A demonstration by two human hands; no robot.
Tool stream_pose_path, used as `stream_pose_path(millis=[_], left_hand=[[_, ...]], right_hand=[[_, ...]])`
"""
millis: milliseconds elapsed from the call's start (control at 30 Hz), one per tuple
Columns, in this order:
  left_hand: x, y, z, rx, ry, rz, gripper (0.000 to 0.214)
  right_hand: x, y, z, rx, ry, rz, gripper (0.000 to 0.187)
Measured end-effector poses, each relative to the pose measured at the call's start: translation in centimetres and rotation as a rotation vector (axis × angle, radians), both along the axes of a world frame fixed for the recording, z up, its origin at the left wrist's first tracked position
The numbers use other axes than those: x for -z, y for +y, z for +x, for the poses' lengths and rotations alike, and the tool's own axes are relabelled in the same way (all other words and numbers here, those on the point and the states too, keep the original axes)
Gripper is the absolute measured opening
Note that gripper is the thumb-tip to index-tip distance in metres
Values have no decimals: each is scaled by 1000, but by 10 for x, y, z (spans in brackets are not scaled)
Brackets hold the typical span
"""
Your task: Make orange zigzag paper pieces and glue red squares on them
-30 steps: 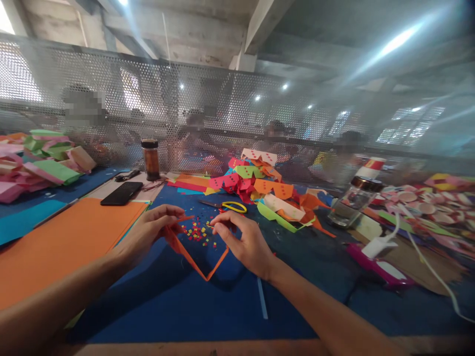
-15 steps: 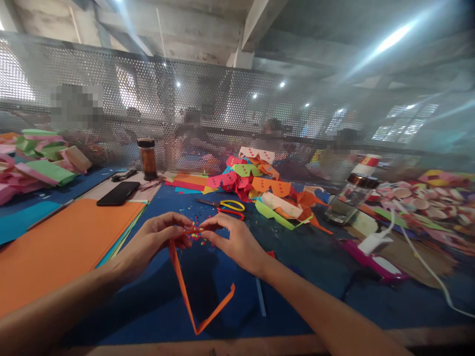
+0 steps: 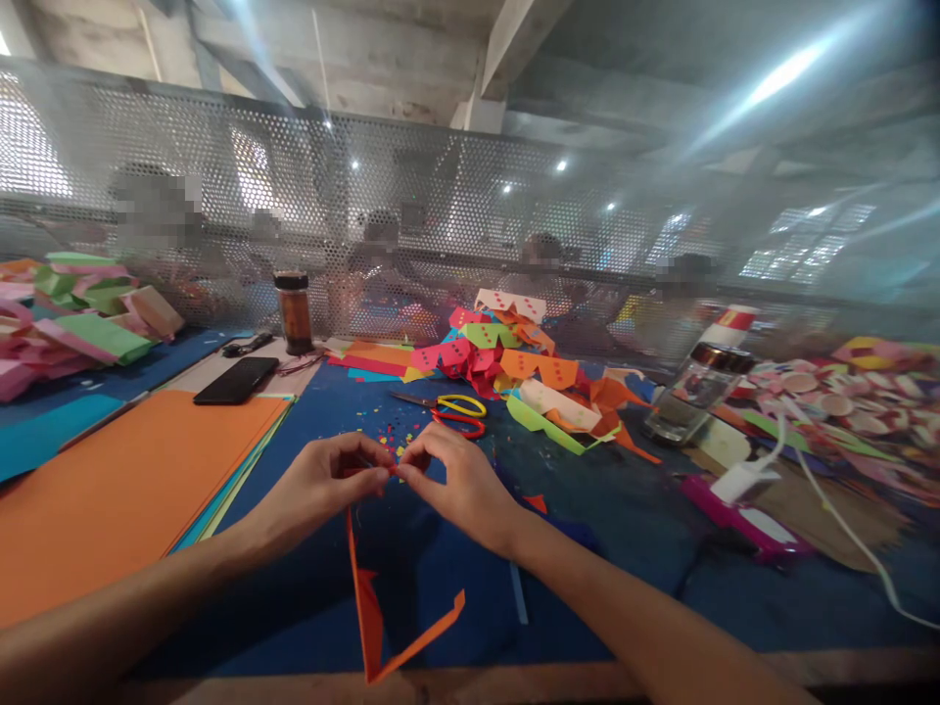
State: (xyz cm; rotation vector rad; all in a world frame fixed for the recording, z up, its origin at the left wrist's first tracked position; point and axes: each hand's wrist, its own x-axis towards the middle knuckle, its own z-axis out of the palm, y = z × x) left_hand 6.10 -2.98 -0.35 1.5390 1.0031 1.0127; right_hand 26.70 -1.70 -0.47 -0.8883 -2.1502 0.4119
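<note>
A folded orange paper strip hangs down from between my hands, bent sharply near the table's front edge. My left hand pinches its upper end between thumb and fingers. Close against it, my right hand pinches the same end, fingertips nearly meeting the left ones. The pinched part is mostly hidden by the fingers. Just beyond my hands lie scissors with yellow and red handles. Small coloured paper bits are scattered on the blue tabletop there.
Cut, dotted paper pieces are heaped behind the scissors. Orange sheets and a black phone lie left, near a brown-filled jar. Right are a glass bottle, a magenta power strip and a white cable. A perforated screen stands behind.
My left hand has turned and its fingertips have come closer to the right ones. The hanging strip has swung, its bend now lower and further left, with a wider flap showing.
</note>
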Motion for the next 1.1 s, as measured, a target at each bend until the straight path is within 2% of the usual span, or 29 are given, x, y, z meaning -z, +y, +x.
stream_pose_path(millis=[167,433,767,1100], left_hand=[[2,1,-1,-64,74,88,14],[2,1,0,-102,152,166,13],[5,1,2,-105,253,196,15],[9,2,3,-108,263,185,14]], right_hand=[[2,0,-1,-21,-9,-4,4],[2,0,-2,-20,-35,16,7],[5,-2,-4,0,-61,182,6],[3,-7,-6,25,-174,429,4]])
